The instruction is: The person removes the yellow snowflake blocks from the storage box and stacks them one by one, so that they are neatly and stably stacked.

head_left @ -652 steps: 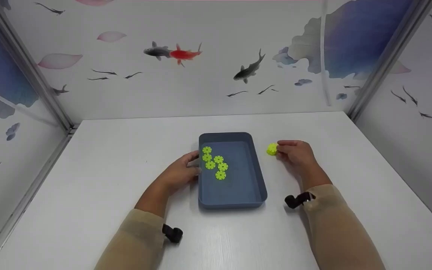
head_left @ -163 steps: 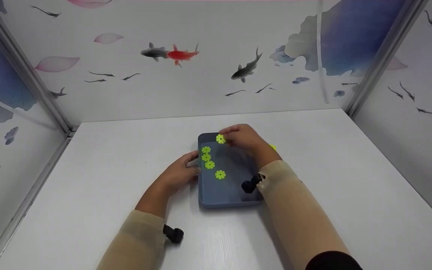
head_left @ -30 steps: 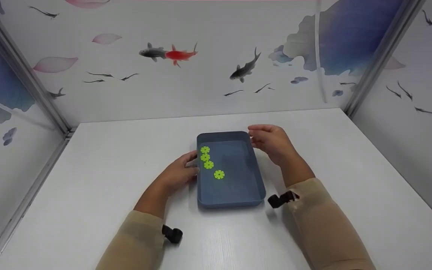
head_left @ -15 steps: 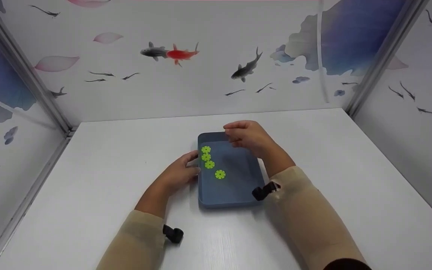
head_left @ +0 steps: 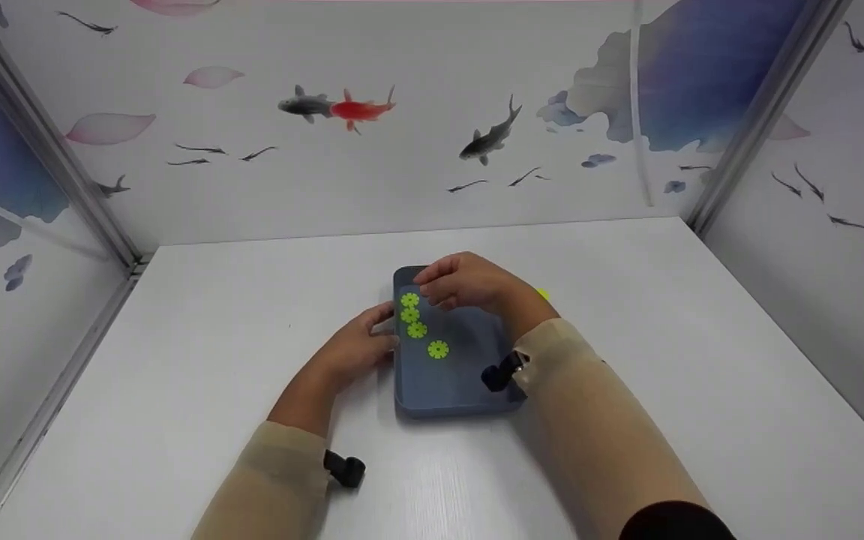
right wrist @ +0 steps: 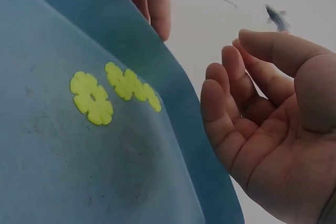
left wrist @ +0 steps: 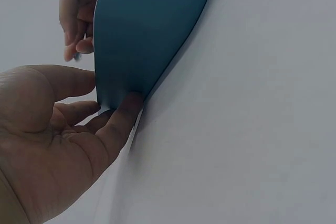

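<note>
My left hand (head_left: 357, 343) touches the outer left side of a blue-grey tray (head_left: 462, 390), thumb and fingers spread along its wall. In the left wrist view, the thumb tip meets the rim and other fingertips lie on the outer wall. Several yellow-green notched plastic discs, like flower-shaped building pieces, lie flat inside; three form a row along the left wall, and a separate disc (head_left: 438, 349) sits nearer the middle. Over the tray's back left, my right hand (head_left: 466, 283) hovers close to the row's far disc (head_left: 409, 300). Its fingers (right wrist: 215, 103) bend loosely, apart from the thumb, holding nothing.
Another yellow-green piece (head_left: 543, 293) shows beyond the right forearm, outside the tray and mostly hidden. The white table (head_left: 177, 360) meets a printed back wall (head_left: 402, 187) and side walls with metal corner posts.
The right hand, seen with a disc 5.4 s ago, went to the tray's right side and has since moved left over the tray. Fewer discs lie inside than 21.7 s ago. The left hand stays put.
</note>
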{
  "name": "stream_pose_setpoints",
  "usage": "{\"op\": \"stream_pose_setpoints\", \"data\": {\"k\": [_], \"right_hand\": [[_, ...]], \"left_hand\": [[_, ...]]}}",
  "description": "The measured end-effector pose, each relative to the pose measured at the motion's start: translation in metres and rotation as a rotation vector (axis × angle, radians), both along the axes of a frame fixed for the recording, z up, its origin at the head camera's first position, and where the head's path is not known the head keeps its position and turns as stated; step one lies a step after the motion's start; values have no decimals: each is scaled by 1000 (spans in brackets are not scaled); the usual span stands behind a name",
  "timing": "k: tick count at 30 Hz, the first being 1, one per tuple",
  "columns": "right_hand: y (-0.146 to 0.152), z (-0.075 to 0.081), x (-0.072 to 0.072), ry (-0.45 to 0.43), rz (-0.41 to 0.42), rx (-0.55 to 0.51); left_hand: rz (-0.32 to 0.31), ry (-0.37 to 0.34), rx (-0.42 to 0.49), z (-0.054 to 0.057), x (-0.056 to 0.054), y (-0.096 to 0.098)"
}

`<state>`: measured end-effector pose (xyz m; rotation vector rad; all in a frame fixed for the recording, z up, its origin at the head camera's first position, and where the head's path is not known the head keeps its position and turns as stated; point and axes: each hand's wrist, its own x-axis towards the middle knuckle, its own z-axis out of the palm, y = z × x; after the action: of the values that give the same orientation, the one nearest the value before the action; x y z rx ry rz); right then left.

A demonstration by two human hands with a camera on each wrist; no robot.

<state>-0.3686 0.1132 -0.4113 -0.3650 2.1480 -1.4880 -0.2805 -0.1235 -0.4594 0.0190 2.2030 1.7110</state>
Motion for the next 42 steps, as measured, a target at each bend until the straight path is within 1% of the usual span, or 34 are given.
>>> {"op": "stream_pose_setpoints", "data": {"k": [5,9,13,16,20,22,29,32,38,42], "right_hand": [[-2,-7,-5,-44,94,101],[-2,-15,-9,-80,167,129],[0,-24,-11,-85,188,148],[3,-27,-12,-67,189,190],[8,-29,-14,-46,211,270],[10,-30,-15,-41,235,293],[14,-32,-14,-85,340,304],[14,-30,-13,-91,365,328],[10,-25,-11,-72,410,379],[7,-25,-11,-69,421,407]], "left_hand": [[-13,1,7,-1,0,-2],[-9,-4,1,-1,-1,-1],[-5,-7,-17,-1,-1,0],[-4,-8,-11,-1,-2,0],[-8,-10,0,-1,-2,1],[-7,-9,5,-2,-1,2],[-8,-12,43,-2,-1,4],[-12,-9,36,-2,-2,3],[-10,-1,22,-2,-2,1],[-13,2,15,-2,-1,-1]]}}
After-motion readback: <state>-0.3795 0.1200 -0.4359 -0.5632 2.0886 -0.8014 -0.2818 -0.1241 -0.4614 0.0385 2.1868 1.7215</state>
